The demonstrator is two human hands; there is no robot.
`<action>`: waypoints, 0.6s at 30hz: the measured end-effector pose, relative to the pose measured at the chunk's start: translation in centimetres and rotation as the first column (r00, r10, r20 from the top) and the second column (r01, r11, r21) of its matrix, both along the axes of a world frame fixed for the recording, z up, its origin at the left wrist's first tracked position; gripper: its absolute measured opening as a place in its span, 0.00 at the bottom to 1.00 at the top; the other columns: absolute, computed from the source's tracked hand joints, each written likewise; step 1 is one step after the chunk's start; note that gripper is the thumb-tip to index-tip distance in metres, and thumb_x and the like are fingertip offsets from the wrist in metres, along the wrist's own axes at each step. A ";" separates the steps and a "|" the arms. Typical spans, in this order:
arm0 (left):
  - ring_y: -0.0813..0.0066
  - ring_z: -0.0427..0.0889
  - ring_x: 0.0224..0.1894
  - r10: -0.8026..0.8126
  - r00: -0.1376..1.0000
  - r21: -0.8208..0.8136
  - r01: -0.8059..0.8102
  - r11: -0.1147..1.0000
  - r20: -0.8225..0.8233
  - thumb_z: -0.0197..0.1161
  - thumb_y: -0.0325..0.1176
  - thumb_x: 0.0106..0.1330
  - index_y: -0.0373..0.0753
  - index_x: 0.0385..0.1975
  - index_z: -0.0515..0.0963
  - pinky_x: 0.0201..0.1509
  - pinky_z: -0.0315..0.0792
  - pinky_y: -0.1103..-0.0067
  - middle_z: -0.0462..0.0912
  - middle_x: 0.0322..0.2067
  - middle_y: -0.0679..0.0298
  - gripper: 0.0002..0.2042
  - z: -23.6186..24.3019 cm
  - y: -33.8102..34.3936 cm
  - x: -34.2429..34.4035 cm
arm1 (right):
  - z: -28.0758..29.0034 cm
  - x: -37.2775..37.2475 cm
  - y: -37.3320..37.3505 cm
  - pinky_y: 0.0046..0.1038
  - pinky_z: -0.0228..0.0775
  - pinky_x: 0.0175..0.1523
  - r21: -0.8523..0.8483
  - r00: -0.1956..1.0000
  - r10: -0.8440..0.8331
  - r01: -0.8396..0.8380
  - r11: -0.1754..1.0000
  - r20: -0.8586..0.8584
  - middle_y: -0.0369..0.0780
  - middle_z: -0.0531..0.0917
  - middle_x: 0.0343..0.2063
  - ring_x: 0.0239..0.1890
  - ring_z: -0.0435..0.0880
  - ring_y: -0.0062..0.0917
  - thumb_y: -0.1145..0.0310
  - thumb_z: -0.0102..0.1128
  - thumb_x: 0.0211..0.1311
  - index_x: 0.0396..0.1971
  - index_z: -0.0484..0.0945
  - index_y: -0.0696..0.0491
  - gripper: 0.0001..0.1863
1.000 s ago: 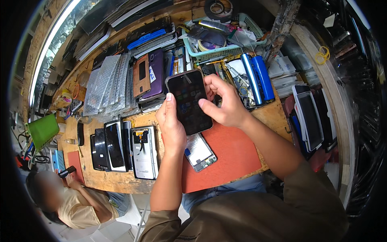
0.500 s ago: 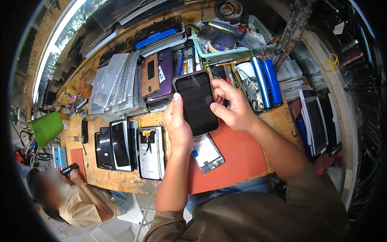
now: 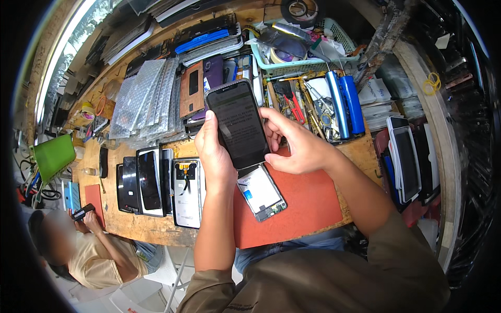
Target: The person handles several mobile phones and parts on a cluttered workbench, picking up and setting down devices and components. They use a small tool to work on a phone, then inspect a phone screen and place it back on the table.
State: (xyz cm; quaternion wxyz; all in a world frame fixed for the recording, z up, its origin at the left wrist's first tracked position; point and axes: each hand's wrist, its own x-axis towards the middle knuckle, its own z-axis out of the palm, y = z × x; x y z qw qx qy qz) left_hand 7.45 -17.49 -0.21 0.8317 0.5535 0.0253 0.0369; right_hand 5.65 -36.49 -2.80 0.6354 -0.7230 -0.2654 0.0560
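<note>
a person, seen from their own head camera, held a dark phone above a wooden workbench. the left hand was clamped on it, the thumb lying along the left edge. the right hand was just across from it at the opposite edge, fingers curled and thumb by the lower right corner; whether that hand was gripping too cannot be told. the phone was tilted, its screen toward the camera, showing dim lines of text.

below it, an opened device with a pale panel and a green circuit board along its lower end lay on an orange-red mat. to the left of the forearm were an opened silver phone and a row of dark-screened devices.

behind these lay bubble-wrap sleeves, a brown panel and a purple phone. farther right were red-handled pliers, two blue cylinders side by side, and a pale green basket heaped with odds and ends.

at lower left, another person in a light tan shirt sat holding a small black object.
</note>
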 end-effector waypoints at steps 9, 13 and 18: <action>0.77 0.83 0.44 -0.016 0.998 0.071 0.012 0.997 0.055 0.49 0.45 0.84 0.28 0.48 0.83 0.54 0.75 0.79 0.88 0.45 0.60 0.23 -0.2 -0.9 -0.6 | 0.4 0.3 -0.1 0.25 0.73 0.44 0.061 0.974 -0.205 0.200 0.978 0.092 0.36 0.79 0.34 0.35 0.78 0.19 0.80 0.64 0.59 0.59 0.72 0.62 0.26; 0.80 0.80 0.42 -0.096 0.990 0.203 0.073 0.976 0.105 0.48 0.42 0.84 0.28 0.45 0.83 0.51 0.73 0.79 0.86 0.41 0.62 0.22 -0.5 -1.6 -1.5 | 0.3 0.7 -0.7 0.23 0.71 0.45 0.163 0.953 -0.296 0.282 0.946 0.069 0.34 0.79 0.33 0.36 0.77 0.16 0.75 0.62 0.63 0.47 0.77 0.60 0.13; 0.78 0.81 0.45 -0.145 0.982 0.304 0.103 0.947 0.119 0.49 0.44 0.83 0.29 0.48 0.83 0.56 0.73 0.78 0.87 0.44 0.60 0.22 -1.0 -1.6 -1.7 | 0.1 0.9 -0.8 0.22 0.72 0.38 0.213 0.932 -0.354 0.332 0.919 0.073 0.33 0.83 0.28 0.31 0.80 0.15 0.74 0.64 0.63 0.39 0.79 0.58 0.07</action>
